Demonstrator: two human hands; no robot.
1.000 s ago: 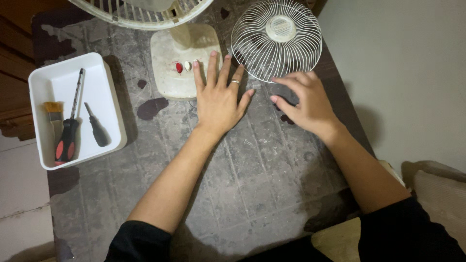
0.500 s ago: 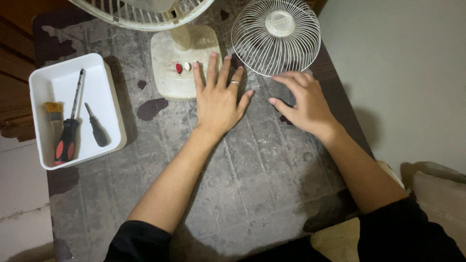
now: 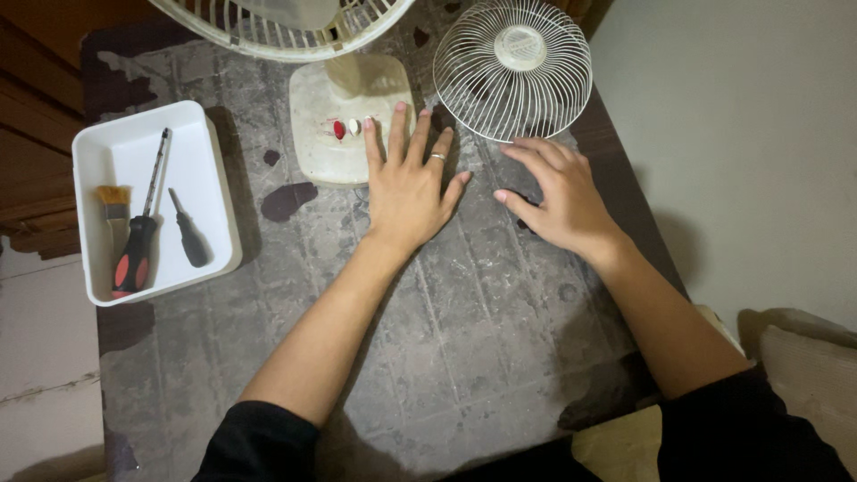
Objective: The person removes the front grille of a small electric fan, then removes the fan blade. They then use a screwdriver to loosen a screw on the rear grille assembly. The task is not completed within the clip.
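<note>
Worn grey tabletop [image 3: 464, 339] with dark peeling patches. Already off and lying flat right of the cream fan base [image 3: 344, 120]: round white wire fan guard [image 3: 512, 70]. Left hand [image 3: 407, 183] lying flat, fingers spread, fingertips touching that base, gripping nothing. Right hand [image 3: 558, 198] resting just below the guard, fingers loosely apart, empty. Sitting untouched well left of the base: white rectangular plastic tray [image 3: 210, 170] holding red-and-black screwdriver [image 3: 136, 254], small black screwdriver [image 3: 189, 235], brush [image 3: 113, 203].
</note>
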